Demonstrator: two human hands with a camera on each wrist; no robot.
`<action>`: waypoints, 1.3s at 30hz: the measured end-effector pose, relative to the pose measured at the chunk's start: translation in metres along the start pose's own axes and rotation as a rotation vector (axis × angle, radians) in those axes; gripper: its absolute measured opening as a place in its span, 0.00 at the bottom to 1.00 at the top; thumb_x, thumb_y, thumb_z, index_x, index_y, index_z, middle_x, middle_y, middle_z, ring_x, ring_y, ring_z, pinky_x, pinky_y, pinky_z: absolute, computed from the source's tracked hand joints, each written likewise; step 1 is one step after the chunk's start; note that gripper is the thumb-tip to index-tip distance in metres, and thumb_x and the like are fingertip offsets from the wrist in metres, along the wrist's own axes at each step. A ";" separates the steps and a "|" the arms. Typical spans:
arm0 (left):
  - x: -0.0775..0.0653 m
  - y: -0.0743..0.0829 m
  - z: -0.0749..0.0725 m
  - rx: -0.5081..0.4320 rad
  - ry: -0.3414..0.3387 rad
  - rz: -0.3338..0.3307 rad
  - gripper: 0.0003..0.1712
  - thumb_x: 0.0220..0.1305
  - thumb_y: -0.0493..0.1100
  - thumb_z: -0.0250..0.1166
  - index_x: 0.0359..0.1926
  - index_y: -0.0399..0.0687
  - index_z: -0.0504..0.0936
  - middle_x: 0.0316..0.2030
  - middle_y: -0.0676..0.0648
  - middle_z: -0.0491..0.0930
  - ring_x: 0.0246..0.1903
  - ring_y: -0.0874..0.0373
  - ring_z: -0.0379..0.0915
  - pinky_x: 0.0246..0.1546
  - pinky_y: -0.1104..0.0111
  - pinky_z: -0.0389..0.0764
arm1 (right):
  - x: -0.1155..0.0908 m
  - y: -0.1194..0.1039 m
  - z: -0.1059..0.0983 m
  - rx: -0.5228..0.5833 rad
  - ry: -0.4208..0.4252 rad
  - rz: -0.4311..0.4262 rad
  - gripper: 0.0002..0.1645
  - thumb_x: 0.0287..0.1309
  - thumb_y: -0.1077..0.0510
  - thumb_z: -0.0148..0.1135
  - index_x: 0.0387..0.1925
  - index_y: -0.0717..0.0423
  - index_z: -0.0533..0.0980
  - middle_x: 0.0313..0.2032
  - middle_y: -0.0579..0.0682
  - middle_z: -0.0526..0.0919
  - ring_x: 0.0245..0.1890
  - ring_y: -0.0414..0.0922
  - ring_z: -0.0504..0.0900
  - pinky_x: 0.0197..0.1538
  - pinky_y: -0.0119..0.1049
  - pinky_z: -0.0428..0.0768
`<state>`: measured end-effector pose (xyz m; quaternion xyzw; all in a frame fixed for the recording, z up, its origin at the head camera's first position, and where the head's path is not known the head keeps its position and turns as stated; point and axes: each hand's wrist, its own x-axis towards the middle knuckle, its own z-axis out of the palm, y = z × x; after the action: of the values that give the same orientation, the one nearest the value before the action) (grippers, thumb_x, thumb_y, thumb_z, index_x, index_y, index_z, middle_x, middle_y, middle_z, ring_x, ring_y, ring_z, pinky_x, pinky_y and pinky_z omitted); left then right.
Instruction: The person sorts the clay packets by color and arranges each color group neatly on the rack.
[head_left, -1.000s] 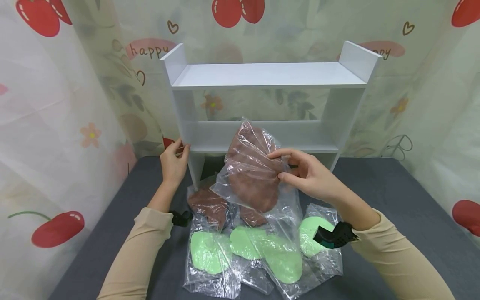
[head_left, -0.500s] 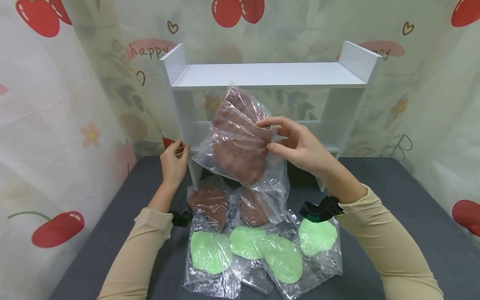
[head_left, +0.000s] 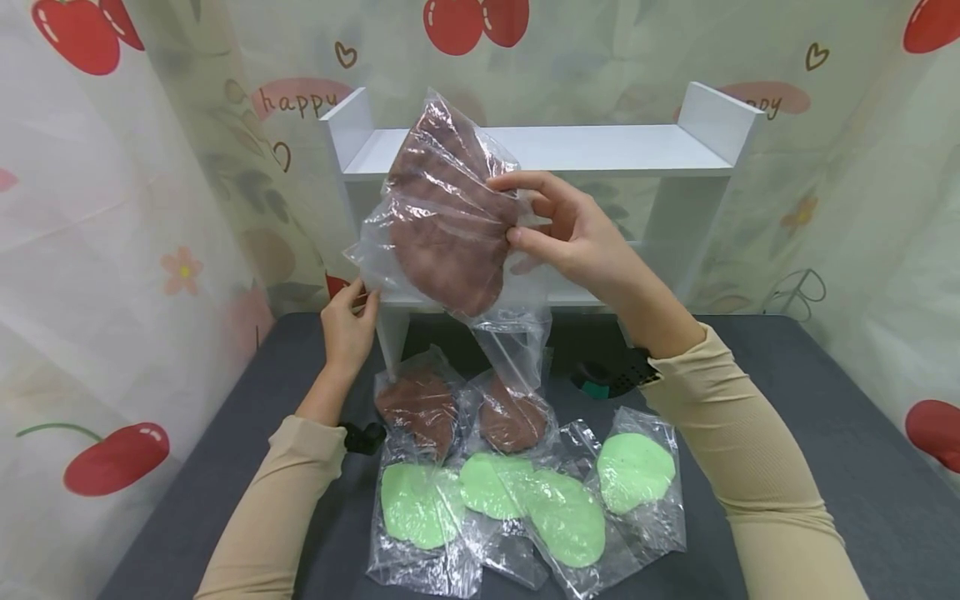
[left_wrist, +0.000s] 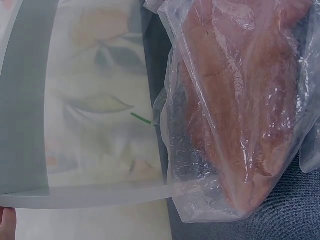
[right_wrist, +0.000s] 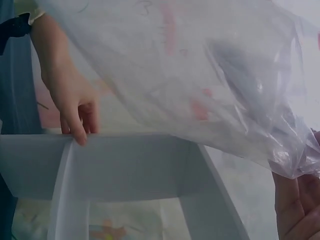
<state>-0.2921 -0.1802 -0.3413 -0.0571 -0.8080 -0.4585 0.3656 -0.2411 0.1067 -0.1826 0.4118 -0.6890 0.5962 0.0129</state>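
Observation:
My right hand (head_left: 570, 221) pinches the right side of a clear plastic bag (head_left: 450, 208) holding a flat, brown, ribbed piece, raised in front of the upper part of a white shelf (head_left: 540, 148). The bag's loose lower end hangs down. In the right wrist view, my right hand's fingers (right_wrist: 295, 200) grip the bunched plastic. My left hand (head_left: 348, 321) holds the left side panel of the shelf at the middle board's height, thumb on the front edge. The left wrist view shows another bagged brown piece (left_wrist: 240, 100) close by the shelf's side.
On the dark table (head_left: 720, 367) in front of the shelf lie bagged brown pieces (head_left: 420, 408) and, nearer, several bagged light green pieces (head_left: 637, 471), their plastic overlapping. A patterned curtain (head_left: 585, 58) hangs behind and on both sides.
My right hand has lifted the bagged brown piece up and to the left, from in front of the lower shelf to the top board's height. My left hand stays put.

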 end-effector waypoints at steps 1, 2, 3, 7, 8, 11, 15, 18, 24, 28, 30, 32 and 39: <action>0.000 0.000 0.000 -0.002 0.001 0.000 0.16 0.63 0.36 0.60 0.52 0.38 0.80 0.41 0.33 0.81 0.43 0.40 0.80 0.42 0.54 0.84 | 0.003 0.000 0.000 0.006 0.007 0.005 0.26 0.60 0.68 0.53 0.60 0.53 0.68 0.55 0.54 0.71 0.44 0.46 0.77 0.37 0.34 0.85; 0.000 0.000 0.000 -0.005 0.001 -0.001 0.17 0.63 0.36 0.60 0.53 0.38 0.79 0.42 0.33 0.81 0.43 0.40 0.80 0.42 0.54 0.84 | 0.006 -0.001 0.000 0.013 0.013 0.006 0.26 0.60 0.68 0.53 0.60 0.52 0.68 0.54 0.54 0.71 0.44 0.46 0.77 0.37 0.34 0.85; 0.000 0.000 0.000 -0.008 0.000 -0.002 0.18 0.63 0.36 0.60 0.54 0.38 0.79 0.42 0.33 0.81 0.43 0.40 0.80 0.42 0.54 0.84 | 0.009 -0.001 0.000 0.023 0.020 0.009 0.26 0.60 0.68 0.53 0.60 0.52 0.68 0.53 0.54 0.72 0.43 0.46 0.77 0.37 0.34 0.85; -0.001 0.001 -0.001 -0.009 -0.009 -0.011 0.18 0.64 0.37 0.60 0.54 0.37 0.78 0.43 0.33 0.80 0.44 0.40 0.80 0.43 0.54 0.83 | 0.021 0.000 0.000 0.072 0.062 0.025 0.26 0.60 0.68 0.54 0.60 0.51 0.68 0.51 0.53 0.73 0.41 0.46 0.78 0.38 0.35 0.85; -0.001 0.001 -0.001 -0.008 -0.012 -0.015 0.18 0.64 0.37 0.59 0.54 0.37 0.78 0.43 0.33 0.80 0.44 0.40 0.80 0.44 0.54 0.83 | 0.024 0.000 0.000 0.087 0.075 0.032 0.26 0.60 0.68 0.54 0.60 0.51 0.68 0.50 0.53 0.73 0.40 0.46 0.78 0.38 0.35 0.85; -0.001 0.001 -0.001 -0.006 -0.018 -0.023 0.17 0.64 0.37 0.59 0.53 0.37 0.79 0.44 0.33 0.80 0.45 0.41 0.80 0.44 0.54 0.83 | 0.032 -0.002 0.001 0.116 0.117 0.058 0.27 0.60 0.68 0.54 0.60 0.50 0.68 0.52 0.53 0.73 0.40 0.46 0.78 0.39 0.34 0.85; -0.001 0.000 0.000 -0.009 -0.016 -0.017 0.17 0.64 0.37 0.59 0.53 0.37 0.79 0.43 0.33 0.81 0.45 0.41 0.80 0.44 0.54 0.83 | 0.045 -0.004 0.002 0.125 0.161 0.084 0.27 0.61 0.67 0.52 0.61 0.48 0.67 0.55 0.54 0.72 0.43 0.47 0.79 0.39 0.34 0.84; -0.001 -0.001 0.000 -0.006 -0.012 -0.007 0.16 0.64 0.37 0.59 0.52 0.37 0.80 0.43 0.33 0.81 0.44 0.41 0.80 0.44 0.53 0.83 | 0.056 -0.005 0.004 0.148 0.187 0.096 0.28 0.61 0.67 0.52 0.61 0.47 0.67 0.55 0.53 0.72 0.44 0.47 0.79 0.38 0.33 0.83; -0.001 -0.002 0.000 0.008 -0.002 0.011 0.15 0.64 0.37 0.59 0.51 0.38 0.80 0.41 0.33 0.81 0.43 0.40 0.80 0.43 0.53 0.83 | 0.075 -0.005 0.007 0.178 0.222 0.128 0.29 0.60 0.68 0.53 0.61 0.46 0.67 0.53 0.52 0.72 0.45 0.46 0.77 0.37 0.32 0.81; -0.002 -0.001 0.000 0.001 0.007 0.012 0.17 0.64 0.36 0.59 0.53 0.38 0.79 0.41 0.32 0.80 0.43 0.40 0.80 0.43 0.53 0.83 | 0.085 -0.004 0.008 0.167 0.225 0.150 0.30 0.59 0.68 0.53 0.61 0.45 0.67 0.52 0.52 0.73 0.46 0.45 0.77 0.38 0.33 0.80; -0.002 -0.001 0.000 -0.002 0.006 0.002 0.18 0.64 0.36 0.59 0.54 0.39 0.79 0.42 0.32 0.80 0.43 0.40 0.80 0.43 0.53 0.83 | 0.090 -0.002 0.009 0.160 0.222 0.165 0.31 0.58 0.69 0.53 0.61 0.45 0.67 0.51 0.52 0.73 0.44 0.45 0.77 0.38 0.32 0.80; -0.003 -0.001 -0.001 -0.007 0.002 -0.005 0.18 0.64 0.36 0.60 0.55 0.39 0.78 0.43 0.33 0.80 0.44 0.40 0.80 0.44 0.53 0.83 | 0.093 0.000 0.010 0.132 0.214 0.183 0.31 0.58 0.69 0.53 0.62 0.46 0.67 0.50 0.53 0.73 0.43 0.44 0.76 0.37 0.32 0.79; -0.002 -0.003 0.000 -0.018 0.000 -0.015 0.18 0.63 0.37 0.60 0.54 0.38 0.78 0.44 0.33 0.80 0.44 0.40 0.80 0.44 0.53 0.83 | 0.103 0.004 0.012 0.020 0.231 0.260 0.32 0.58 0.68 0.54 0.63 0.47 0.66 0.53 0.56 0.74 0.40 0.42 0.76 0.34 0.30 0.78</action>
<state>-0.2916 -0.1812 -0.3444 -0.0544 -0.8042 -0.4686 0.3616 -0.3055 0.0401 -0.1365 0.2480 -0.7246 0.6429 0.0105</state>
